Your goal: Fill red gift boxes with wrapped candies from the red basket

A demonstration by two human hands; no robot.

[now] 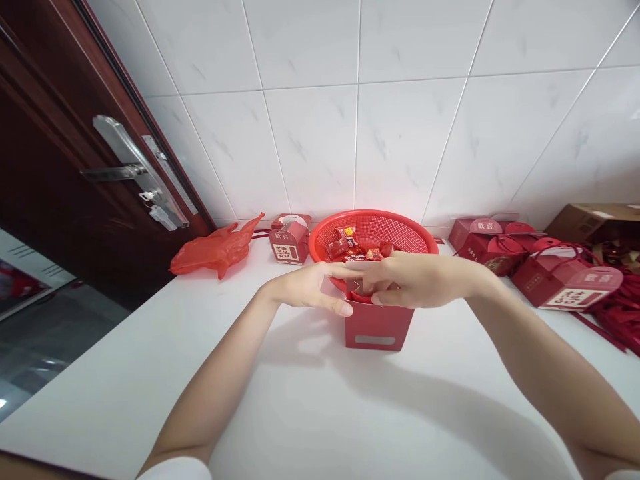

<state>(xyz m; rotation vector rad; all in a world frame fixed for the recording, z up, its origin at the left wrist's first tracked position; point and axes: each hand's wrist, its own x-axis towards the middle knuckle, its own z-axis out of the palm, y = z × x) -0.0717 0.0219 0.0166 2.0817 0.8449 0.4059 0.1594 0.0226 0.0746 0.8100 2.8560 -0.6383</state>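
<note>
A red box (377, 328) is standing on the white table (280, 417), just in front of the red basket (370, 215) of wrapped sweets (347, 233). The left hand (316, 285) is sitting by its left top edge, thumb and fingers lying apart. The right hand (417, 279) is sitting close by, its bent fingers dipping into the top; whether they are pinching anything is hidden. The box is looking like thin card, probably light, stiffish and easy to squash, so its side walls are seeming best for holding gently

The small left box (290, 243) and front right box (565, 280) read 囍 and 歡喜.
</note>
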